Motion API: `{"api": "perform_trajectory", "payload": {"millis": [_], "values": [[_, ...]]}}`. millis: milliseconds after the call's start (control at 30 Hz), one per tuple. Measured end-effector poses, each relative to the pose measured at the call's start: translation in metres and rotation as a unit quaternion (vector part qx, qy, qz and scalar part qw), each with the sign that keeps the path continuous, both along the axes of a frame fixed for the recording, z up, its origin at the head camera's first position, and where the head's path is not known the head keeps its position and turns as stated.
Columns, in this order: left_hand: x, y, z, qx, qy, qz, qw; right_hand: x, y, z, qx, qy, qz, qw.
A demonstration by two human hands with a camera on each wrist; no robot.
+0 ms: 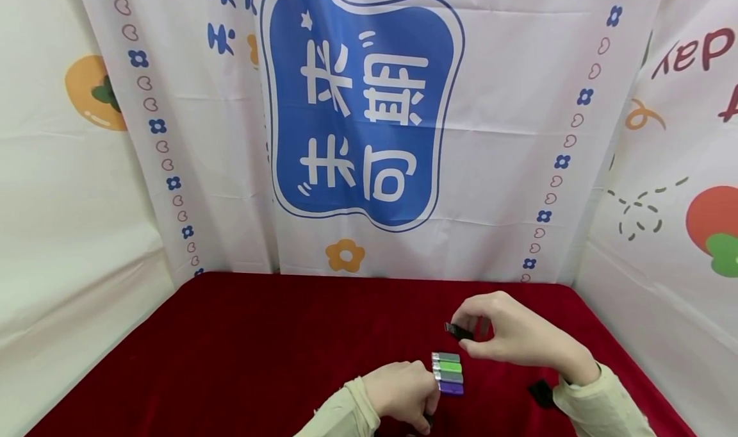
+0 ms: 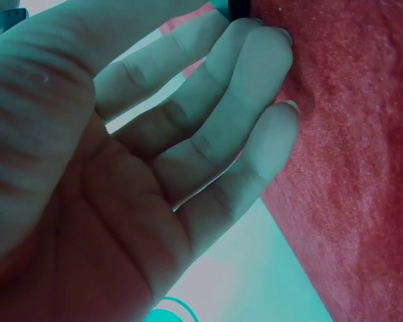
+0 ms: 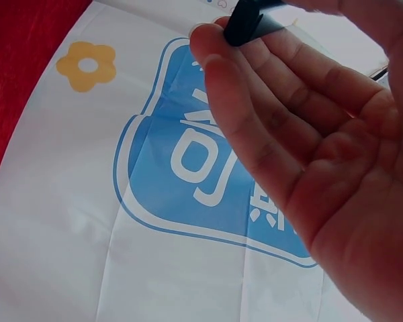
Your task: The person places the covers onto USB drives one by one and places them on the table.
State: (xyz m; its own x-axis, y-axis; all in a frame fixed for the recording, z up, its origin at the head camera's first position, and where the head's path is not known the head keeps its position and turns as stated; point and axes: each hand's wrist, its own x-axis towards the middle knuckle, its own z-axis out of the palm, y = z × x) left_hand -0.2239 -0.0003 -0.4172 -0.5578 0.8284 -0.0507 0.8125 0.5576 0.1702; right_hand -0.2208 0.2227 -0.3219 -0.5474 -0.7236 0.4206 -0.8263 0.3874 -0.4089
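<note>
My right hand (image 1: 507,334) is raised over the red cloth and pinches a black USB flash drive (image 1: 459,332) between thumb and fingertips. Its metal plug points left; in the right wrist view the black drive (image 3: 245,23) shows at the fingertips. Several USB flash drives lie side by side in a row: a grey one at the back, then a green drive (image 1: 448,366), another grey one, and a purple drive (image 1: 451,388) in front. Just left of the row, my left hand (image 1: 403,392) pinches a small black thing (image 1: 428,419), mostly hidden by the fingers, low near the cloth.
A red cloth (image 1: 248,354) covers the table. White printed curtains (image 1: 507,104) stand behind and at both sides. A black object (image 1: 541,393) shows beside the right cuff.
</note>
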Motion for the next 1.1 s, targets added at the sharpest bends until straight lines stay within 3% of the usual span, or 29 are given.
{"api": "perform_trajectory", "payload": {"millis": [433,1100], "values": [[-0.001,-0.002,-0.004,0.015,0.036,-0.016,0.9991,0.0,0.0,0.0,0.003,-0.004,-0.001,1.0],[-0.01,-0.001,0.002,0.072,0.008,-0.079,0.9942,0.002,0.0,0.001,0.01,-0.005,-0.016,1.0]]}}
